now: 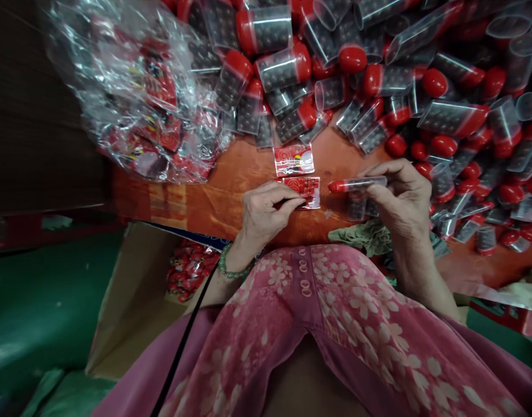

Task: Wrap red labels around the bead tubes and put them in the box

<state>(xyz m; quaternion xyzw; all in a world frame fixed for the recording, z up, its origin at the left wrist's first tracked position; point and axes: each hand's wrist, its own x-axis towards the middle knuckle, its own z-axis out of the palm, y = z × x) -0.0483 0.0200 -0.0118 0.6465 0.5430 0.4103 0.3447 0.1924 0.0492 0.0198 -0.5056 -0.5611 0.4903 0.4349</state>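
Observation:
My left hand (pixel 270 209) has its fingers pinched at the right part of a small red printed packet (pixel 312 197) lying on the orange table. Just above that packet lies a second red packet (pixel 293 160) with a yellow and white print. Between the thumb and fingers of my right hand (pixel 400 194) is a flat clear case with a red cap (pixel 348 184), its cap pointing left toward the packets. Under the held case, other clear pieces rest on the table, partly hidden.
Many clear red-capped containers (pixel 272 29) are heaped across the back and right. Crumpled plastic bags with red packets (pixel 157 87) lie at the left. Below the table's edge, a cardboard box (pixel 131 301) stands beside red packets (pixel 190 269). A greenish cloth (pixel 365 236) lies near my right wrist.

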